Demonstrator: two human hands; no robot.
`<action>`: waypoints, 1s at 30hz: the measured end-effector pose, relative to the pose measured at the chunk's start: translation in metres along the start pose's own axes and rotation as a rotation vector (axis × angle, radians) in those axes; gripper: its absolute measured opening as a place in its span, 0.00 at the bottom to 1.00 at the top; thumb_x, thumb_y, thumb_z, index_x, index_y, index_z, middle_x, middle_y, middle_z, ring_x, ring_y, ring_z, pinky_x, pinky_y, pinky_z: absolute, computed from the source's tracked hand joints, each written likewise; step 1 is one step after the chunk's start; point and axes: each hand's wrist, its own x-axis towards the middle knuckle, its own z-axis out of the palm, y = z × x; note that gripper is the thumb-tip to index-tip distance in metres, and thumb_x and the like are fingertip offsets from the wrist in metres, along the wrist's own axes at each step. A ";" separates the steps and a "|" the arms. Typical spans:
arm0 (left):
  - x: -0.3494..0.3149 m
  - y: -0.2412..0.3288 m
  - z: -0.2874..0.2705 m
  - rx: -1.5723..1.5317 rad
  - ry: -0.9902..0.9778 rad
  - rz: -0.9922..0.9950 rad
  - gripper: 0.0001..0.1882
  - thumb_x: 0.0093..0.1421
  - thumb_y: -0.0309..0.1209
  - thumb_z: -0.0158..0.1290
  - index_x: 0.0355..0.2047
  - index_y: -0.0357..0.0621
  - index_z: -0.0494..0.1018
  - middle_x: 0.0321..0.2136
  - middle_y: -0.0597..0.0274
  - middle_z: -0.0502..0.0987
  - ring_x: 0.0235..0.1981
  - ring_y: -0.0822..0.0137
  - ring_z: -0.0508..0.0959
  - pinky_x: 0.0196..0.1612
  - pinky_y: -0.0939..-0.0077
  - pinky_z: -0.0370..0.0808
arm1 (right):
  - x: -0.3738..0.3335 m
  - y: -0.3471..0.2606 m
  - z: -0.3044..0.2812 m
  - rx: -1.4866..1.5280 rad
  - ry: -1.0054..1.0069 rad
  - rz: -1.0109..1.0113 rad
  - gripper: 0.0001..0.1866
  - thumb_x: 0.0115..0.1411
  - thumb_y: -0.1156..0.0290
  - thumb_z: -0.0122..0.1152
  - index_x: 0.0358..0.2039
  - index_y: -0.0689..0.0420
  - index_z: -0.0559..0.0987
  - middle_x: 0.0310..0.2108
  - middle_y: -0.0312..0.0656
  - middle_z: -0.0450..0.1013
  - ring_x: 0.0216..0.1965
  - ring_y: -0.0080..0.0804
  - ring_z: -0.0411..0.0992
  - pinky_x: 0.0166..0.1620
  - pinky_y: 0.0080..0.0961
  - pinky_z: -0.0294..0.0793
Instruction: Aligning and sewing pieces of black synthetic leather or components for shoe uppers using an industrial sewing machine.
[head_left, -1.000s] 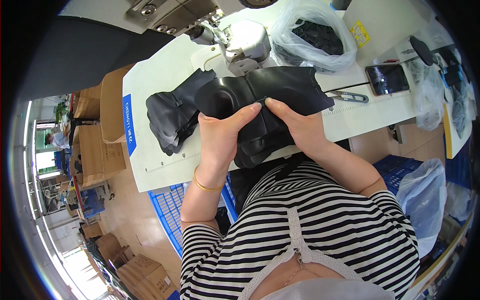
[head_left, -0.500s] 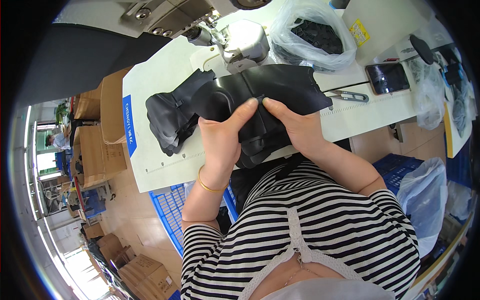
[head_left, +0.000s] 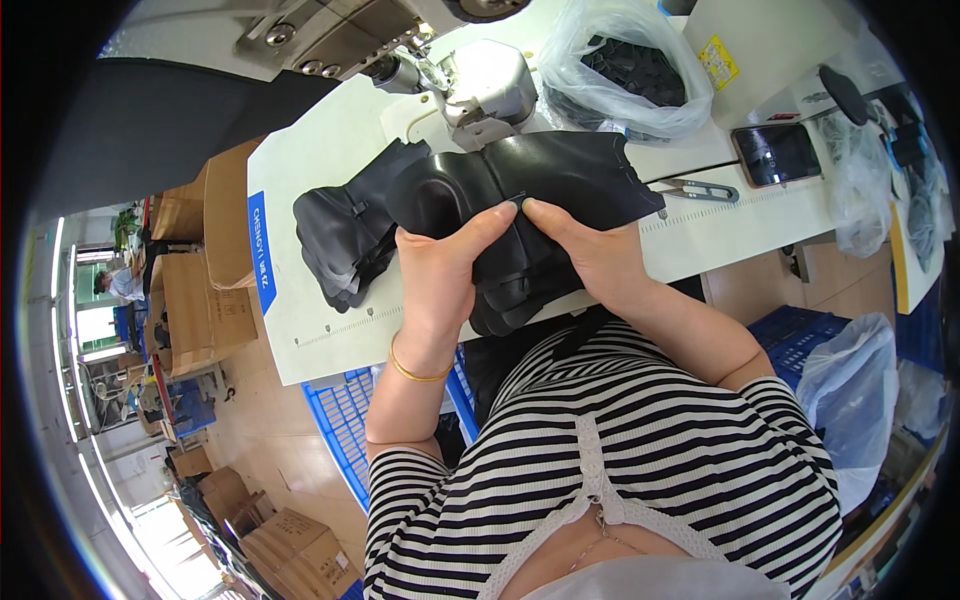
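Between my hands is a black leather-like piece [head_left: 560, 172] with a seam down its middle. My left hand [head_left: 440, 262] grips it from the left, thumb pressed on the seam. On the other side my right hand [head_left: 600, 258] grips it too, its thumb almost meeting the left one at a small dark tab. My other fingers are hidden beneath the piece. More black pieces [head_left: 345, 235] lie stacked on the white table to the left, and others [head_left: 505, 305] sit under my hands at the table edge. The sewing machine [head_left: 490, 88] stands just beyond the held piece.
A clear plastic bag [head_left: 690, 118] of small black parts stands at the back right. Thread snips [head_left: 700, 190] and a phone [head_left: 775, 157] lie on the table [head_left: 300, 345]. Cardboard boxes [head_left: 205, 310] stand left; blue crates [head_left: 340, 415] are below the table.
Both hands keep their grip with the thumbs on the seam. The piece has shifted and flexed only slightly, and the dent on its left side looks deeper.
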 end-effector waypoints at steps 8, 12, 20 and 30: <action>-0.002 -0.003 -0.001 0.066 0.008 0.081 0.13 0.48 0.13 0.58 0.36 0.32 0.74 0.32 0.58 0.79 0.31 0.71 0.78 0.38 0.78 0.77 | 0.000 0.002 -0.002 -0.014 -0.038 -0.020 0.11 0.57 0.80 0.59 0.42 0.62 0.75 0.37 0.37 0.74 0.37 0.21 0.72 0.42 0.18 0.73; 0.000 -0.005 -0.002 0.061 0.011 0.110 0.13 0.48 0.13 0.58 0.36 0.32 0.74 0.33 0.58 0.79 0.31 0.71 0.78 0.38 0.78 0.77 | 0.000 0.003 -0.001 -0.004 -0.039 -0.015 0.11 0.57 0.79 0.58 0.42 0.62 0.75 0.37 0.37 0.74 0.37 0.21 0.72 0.42 0.18 0.74; 0.003 -0.003 -0.003 -0.182 0.104 -0.077 0.11 0.53 0.17 0.55 0.38 0.35 0.72 0.31 0.62 0.77 0.30 0.72 0.78 0.37 0.79 0.76 | 0.003 0.002 0.001 0.051 -0.012 -0.008 0.11 0.57 0.79 0.59 0.42 0.62 0.75 0.37 0.37 0.74 0.37 0.21 0.72 0.42 0.18 0.74; 0.002 0.003 -0.005 -0.015 -0.026 -0.006 0.15 0.48 0.12 0.57 0.38 0.32 0.73 0.33 0.56 0.78 0.32 0.69 0.79 0.38 0.76 0.79 | 0.001 0.000 0.002 0.030 -0.023 -0.017 0.11 0.56 0.80 0.60 0.41 0.62 0.76 0.36 0.36 0.74 0.36 0.20 0.72 0.40 0.18 0.74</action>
